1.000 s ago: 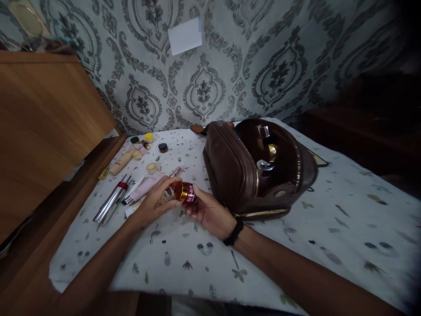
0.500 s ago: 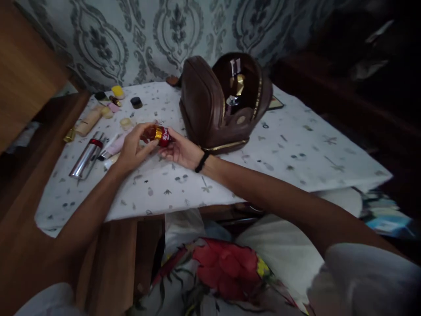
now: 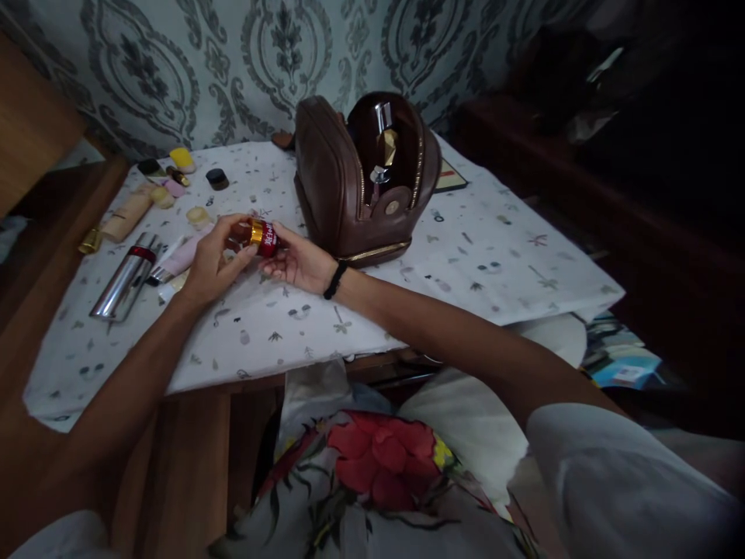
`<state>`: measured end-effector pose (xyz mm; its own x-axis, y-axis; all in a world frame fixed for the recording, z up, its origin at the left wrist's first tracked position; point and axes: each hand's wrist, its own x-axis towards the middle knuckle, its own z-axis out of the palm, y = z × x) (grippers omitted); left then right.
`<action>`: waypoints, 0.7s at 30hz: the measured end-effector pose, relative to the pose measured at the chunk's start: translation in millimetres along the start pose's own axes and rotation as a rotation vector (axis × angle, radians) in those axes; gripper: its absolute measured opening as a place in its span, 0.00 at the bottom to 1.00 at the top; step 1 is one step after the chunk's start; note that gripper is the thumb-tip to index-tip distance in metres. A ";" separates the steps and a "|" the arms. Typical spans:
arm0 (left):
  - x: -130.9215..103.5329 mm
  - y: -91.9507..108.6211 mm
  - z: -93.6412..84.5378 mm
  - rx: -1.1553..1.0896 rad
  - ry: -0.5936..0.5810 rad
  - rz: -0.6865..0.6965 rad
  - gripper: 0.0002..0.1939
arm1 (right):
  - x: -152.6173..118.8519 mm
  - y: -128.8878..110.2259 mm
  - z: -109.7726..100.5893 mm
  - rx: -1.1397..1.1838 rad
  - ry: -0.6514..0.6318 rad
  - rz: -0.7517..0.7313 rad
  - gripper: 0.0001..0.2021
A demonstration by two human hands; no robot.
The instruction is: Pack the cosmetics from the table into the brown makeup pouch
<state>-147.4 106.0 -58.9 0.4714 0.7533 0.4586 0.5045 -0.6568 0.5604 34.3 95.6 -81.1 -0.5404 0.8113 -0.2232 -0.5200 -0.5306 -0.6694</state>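
A small red jar (image 3: pixel 269 239) with a gold band and pale lettering lies sideways between my two hands above the table. My left hand (image 3: pixel 218 260) is closed with thumb and fingers around its gold end. From the other side, my right hand (image 3: pixel 303 262), with a black band at the wrist, grips the red end. Just left of my left hand lie a pink tube (image 3: pixel 181 256) and a shiny silver bottle (image 3: pixel 125 279) with a red ring. Beyond my right hand stands a brown leather bag (image 3: pixel 331 178), unzipped, with shiny silver and gold items inside.
Farther back on the patterned white tablecloth (image 3: pixel 326 341) are a dark jar (image 3: pixel 217 179), a yellow-capped item (image 3: pixel 182 160), a beige tube (image 3: pixel 129 211) and a pale yellow piece (image 3: pixel 198 217). A flat framed item (image 3: pixel 452 177) lies behind the bag.
My view has shifted, so the table, bag and hands appear farther left. Both hands keep hold of the red jar, with little visible change in their grip.
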 end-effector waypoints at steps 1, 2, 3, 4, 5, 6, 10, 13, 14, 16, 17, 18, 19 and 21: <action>0.0 0.1 -0.1 -0.007 -0.002 -0.004 0.25 | 0.1 0.0 -0.1 0.004 0.001 0.001 0.22; -0.1 0.4 -0.4 -0.013 -0.003 -0.007 0.25 | -0.1 0.0 0.1 0.008 0.002 0.003 0.22; -0.3 0.9 -0.7 -0.020 -0.002 -0.008 0.26 | -0.4 -0.2 0.5 0.011 0.002 0.006 0.22; -0.6 1.3 -1.0 -0.028 0.001 -0.008 0.26 | -1.0 -0.4 1.1 0.012 0.001 0.010 0.23; -1.0 1.7 -1.3 -0.037 0.003 -0.008 0.26 | -1.7 -0.7 1.7 0.014 -0.001 0.012 0.23; -1.3 1.9 -1.5 -0.045 0.005 -0.011 0.26 | -2.5 -1.0 2.3 0.015 -0.002 0.014 0.23; -2.0 0.7 -1.9 -0.068 -0.008 -0.033 0.27 | -3.6 -1.0 3.2 0.036 0.016 0.014 0.23; -1.7 0.7 -3.5 -0.055 -0.013 -0.039 0.27 | -3.3 0.2 3.0 0.055 0.006 -0.011 0.21; -1.6 1.4 -4.2 -0.048 -0.015 -0.040 0.28 | -3.2 0.8 2.9 0.055 -0.004 -0.025 0.20; -1.6 3.3 -5.5 -0.037 -0.020 -0.032 0.29 | -3.4 1.9 2.9 0.049 -0.018 -0.049 0.19; -1.7 4.4 -6.0 -0.032 -0.023 -0.024 0.30 | -3.5 2.4 3.0 0.050 -0.019 -0.059 0.19; -1.9 5.3 -6.2 -0.027 -0.025 -0.016 0.29 | -3.8 2.8 3.1 0.051 -0.016 -0.069 0.18; -2.2 6.2 -6.2 -0.022 -0.026 -0.015 0.29 | -4.0 3.2 3.2 0.049 -0.014 -0.078 0.18; -2.9 7.4 -5.9 -0.013 -0.015 -0.036 0.28 | -4.7 4.0 3.3 0.046 -0.013 -0.095 0.18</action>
<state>-149.3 99.2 -52.0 0.4637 0.7760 0.4276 0.5123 -0.6286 0.5852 32.6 88.9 -80.4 -0.4956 0.8554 -0.1505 -0.5991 -0.4621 -0.6539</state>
